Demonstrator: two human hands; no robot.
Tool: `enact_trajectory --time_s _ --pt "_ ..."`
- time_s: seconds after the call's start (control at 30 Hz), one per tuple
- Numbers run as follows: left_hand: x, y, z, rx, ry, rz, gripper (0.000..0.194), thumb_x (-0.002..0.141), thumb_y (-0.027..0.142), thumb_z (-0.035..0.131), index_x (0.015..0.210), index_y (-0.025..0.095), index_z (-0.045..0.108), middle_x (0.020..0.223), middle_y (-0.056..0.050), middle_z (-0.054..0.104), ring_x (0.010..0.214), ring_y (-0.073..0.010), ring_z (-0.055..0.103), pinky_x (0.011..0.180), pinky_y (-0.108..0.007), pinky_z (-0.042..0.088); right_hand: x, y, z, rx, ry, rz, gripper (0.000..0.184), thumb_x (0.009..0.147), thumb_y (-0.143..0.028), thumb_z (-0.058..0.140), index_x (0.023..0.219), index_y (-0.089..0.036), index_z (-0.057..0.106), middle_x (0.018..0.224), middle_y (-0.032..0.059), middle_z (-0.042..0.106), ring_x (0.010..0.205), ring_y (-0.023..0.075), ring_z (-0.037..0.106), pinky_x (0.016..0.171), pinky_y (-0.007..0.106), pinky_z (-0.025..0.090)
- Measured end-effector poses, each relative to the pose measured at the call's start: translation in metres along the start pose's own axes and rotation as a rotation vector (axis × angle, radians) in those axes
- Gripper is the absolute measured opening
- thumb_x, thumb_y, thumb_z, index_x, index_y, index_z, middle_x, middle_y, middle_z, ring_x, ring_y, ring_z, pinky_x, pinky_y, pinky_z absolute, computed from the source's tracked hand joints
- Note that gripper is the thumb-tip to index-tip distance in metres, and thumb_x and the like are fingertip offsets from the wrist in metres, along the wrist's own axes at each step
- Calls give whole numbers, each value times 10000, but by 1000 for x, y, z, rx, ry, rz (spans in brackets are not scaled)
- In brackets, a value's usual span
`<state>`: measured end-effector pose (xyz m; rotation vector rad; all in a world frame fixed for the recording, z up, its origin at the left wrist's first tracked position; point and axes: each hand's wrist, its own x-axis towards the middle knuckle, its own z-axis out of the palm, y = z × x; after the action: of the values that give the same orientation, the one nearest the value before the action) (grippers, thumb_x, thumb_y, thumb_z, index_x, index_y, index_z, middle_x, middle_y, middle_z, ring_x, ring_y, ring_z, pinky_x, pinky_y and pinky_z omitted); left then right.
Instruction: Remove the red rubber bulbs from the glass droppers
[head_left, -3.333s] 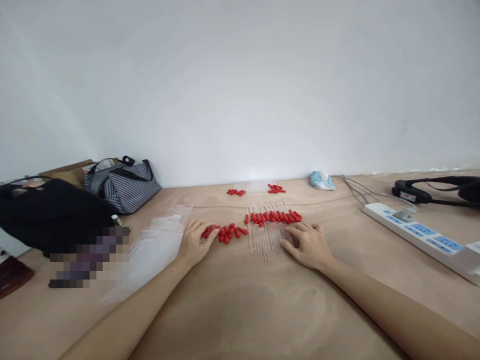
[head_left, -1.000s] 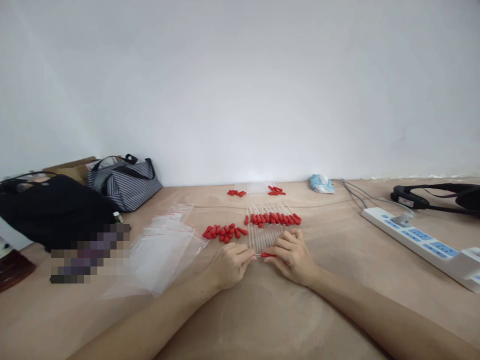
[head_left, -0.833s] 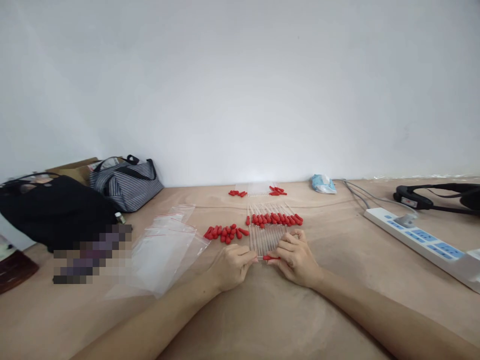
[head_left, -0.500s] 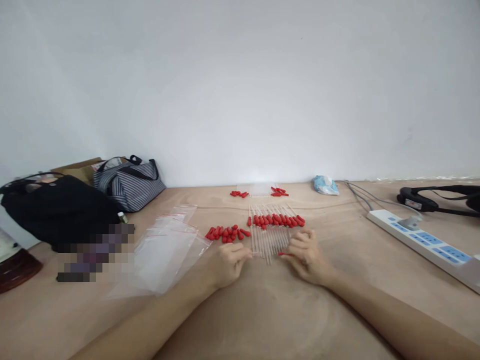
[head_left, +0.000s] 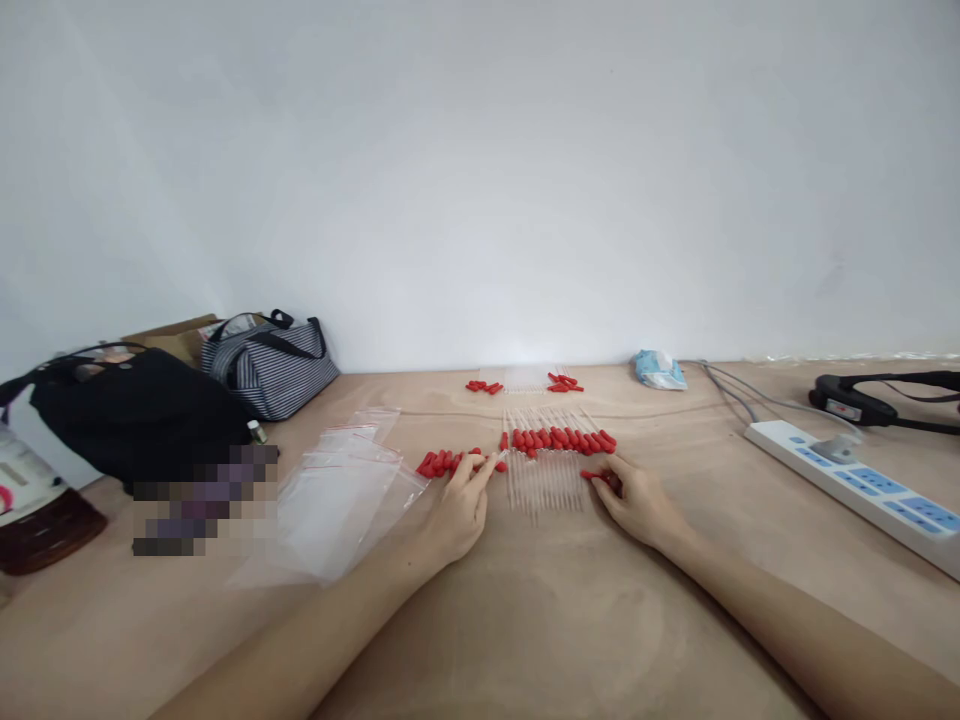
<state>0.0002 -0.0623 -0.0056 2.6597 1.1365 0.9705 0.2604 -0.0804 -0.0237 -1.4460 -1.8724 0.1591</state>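
A row of clear glass tubes fitted with red caps [head_left: 561, 439] lies on the tan table [head_left: 525, 620]. Left of it sits a small heap of loose red caps [head_left: 444, 462]. My left hand [head_left: 459, 508] rests flat beside that heap, fingers stretched out and fingertips touching the nearest caps. My right hand [head_left: 636, 497] is at the right end of the row, fingers curled around a red-capped tube [head_left: 595, 475] that lies against the table. More tubes and red caps [head_left: 526, 381] lie farther back by the wall.
Clear zip bags [head_left: 337, 490] are spread left of my left hand. A black bag [head_left: 135, 420] and a striped bag [head_left: 270, 365] stand at the far left. A white power strip [head_left: 855, 480], a black headset [head_left: 877, 395] and a blue packet [head_left: 660, 369] lie to the right.
My hands met in front of the row with a red cap and a tube, then parted. The left went back to the loose caps; the right carried the capped tube to the row's right end.
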Motion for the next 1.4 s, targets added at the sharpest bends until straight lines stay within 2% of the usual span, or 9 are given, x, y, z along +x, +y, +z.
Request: enact_trajectory --time_s 0.13,0.27,0.47,0.67,0.8,0.97,1.1,1.2,1.4 --pt "0 3 4 -11 -28 -35 456 776 16 301 1192 145 435 1008 -79 454 948 -153 491 873 -325 428 0 -7 1 83 -16 21 148 770 -252 431 775 -180 560 670 15 571 556 123 522 513 244 405" --pt "2 9 2 -27 -30 -80 334 804 98 356 1106 145 493 1026 -84 457 942 -169 503 857 -346 441 0 -9 0 127 -7 65 177 782 -313 439 768 -180 554 689 21 582 550 123 538 500 242 404" --pt "-2 18 -10 -153 -151 -161 420 772 282 505 1161 133 458 1092 -103 449 679 -110 551 672 -299 518 4 -4 -2 152 3 103 224 781 -368 448 757 -179 566 702 29 598 533 120 535 495 246 408" --pt "-9 18 -17 -346 -217 -117 576 673 193 593 1220 170 417 1163 -107 398 895 -153 557 769 -289 515 4 0 -1 203 -4 107 249 764 -404 474 784 -175 571 682 29 610 560 133 550 507 254 428" --pt "-7 14 -15 -408 -236 -166 531 664 197 620 1173 191 471 1144 -92 408 857 -142 570 767 -308 523 5 1 0 202 1 106 237 768 -389 465 805 -179 569 689 31 619 579 143 561 523 264 435" --pt "0 14 -17 -521 -293 -255 572 595 242 711 1130 205 511 1124 -71 410 872 -150 565 787 -340 522 19 8 -6 66 78 59 215 774 -341 443 781 -167 568 678 33 586 561 135 521 531 267 412" --pt "3 15 -18 -564 -326 -298 553 563 234 736 1078 185 545 1068 -63 435 829 -142 577 778 -337 525 36 12 -13 -116 40 -103 221 725 -353 527 834 -179 610 805 54 585 766 177 524 681 307 404" --pt "3 14 -10 -562 -264 -299 432 606 241 707 1011 178 571 998 -45 464 765 -123 579 701 -306 544 45 13 -13 -273 -14 -156 253 716 -371 551 898 -213 630 871 57 589 854 206 493 724 336 362" --pt "5 15 9 -547 -163 -273 419 587 251 727 962 156 563 930 -21 466 702 -96 567 681 -289 543 52 13 -3 -445 -51 -137 176 736 -273 542 870 -256 655 845 45 619 820 203 487 664 313 303"
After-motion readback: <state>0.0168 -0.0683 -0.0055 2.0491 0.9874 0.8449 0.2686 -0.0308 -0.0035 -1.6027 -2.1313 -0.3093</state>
